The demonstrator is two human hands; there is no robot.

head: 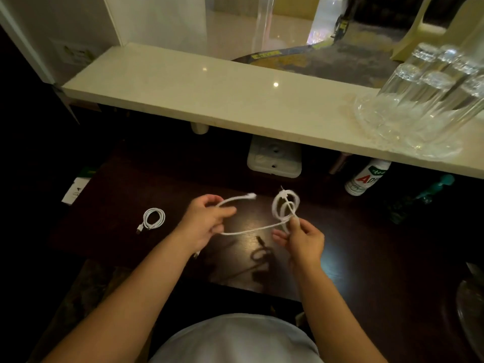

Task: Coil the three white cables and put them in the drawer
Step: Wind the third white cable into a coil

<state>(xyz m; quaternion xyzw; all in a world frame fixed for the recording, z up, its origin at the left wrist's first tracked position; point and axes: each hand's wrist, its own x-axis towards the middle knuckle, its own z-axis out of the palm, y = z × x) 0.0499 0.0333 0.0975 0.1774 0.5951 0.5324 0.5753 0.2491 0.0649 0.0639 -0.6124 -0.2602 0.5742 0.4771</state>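
Observation:
A white cable [251,230] hangs in the air between both hands above the dark wooden table [353,247]. My right hand [303,238] pinches its coiled loops, which stand up above the fingers. My left hand [207,221] grips the loose end, whose plug sticks out to the right. A second white cable [154,218] lies coiled on the table to the left of my left hand. A small plug end [197,254] shows under my left wrist; its cable is hidden. No drawer is in view.
A pale stone shelf [209,95] runs across above the table, carrying upturned glasses on a glass tray [408,113] at the right. Under it are a white socket box [273,159], a white bottle [366,176] and a teal object [434,187]. A white card [76,189] lies at far left.

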